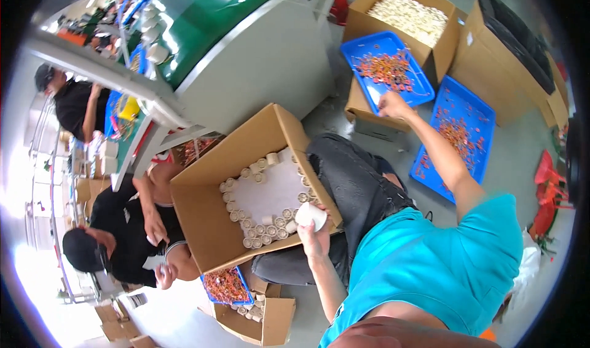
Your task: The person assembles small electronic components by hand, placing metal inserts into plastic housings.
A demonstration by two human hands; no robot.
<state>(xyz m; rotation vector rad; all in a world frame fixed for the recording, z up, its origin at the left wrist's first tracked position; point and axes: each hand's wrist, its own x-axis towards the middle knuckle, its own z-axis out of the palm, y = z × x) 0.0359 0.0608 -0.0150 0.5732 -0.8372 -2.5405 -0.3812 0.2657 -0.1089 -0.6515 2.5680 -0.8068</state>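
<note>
My left hand (316,240) is wrapped round a white cup-shaped piece (311,217), above the near right edge of an open cardboard box (212,228). Inside that box, several similar white cylindrical pieces (265,230) stand along the sides, many showing round, ridged ends. Stretched out to the far right, my right hand (394,106) is over the near edge of a blue tray (370,48). Its fingers are pinched together; what they hold, if anything, is too small to make out. Small orange and red parts with thin wires (388,69) are heaped in the tray.
A second blue tray (481,157) with similar parts lies right of my reaching arm. Behind stands a carton (362,21) of pale pieces. A co-worker (117,231) in black sits at left, beside a tray of red parts (226,286). A green-topped conveyor (209,16) stands ahead.
</note>
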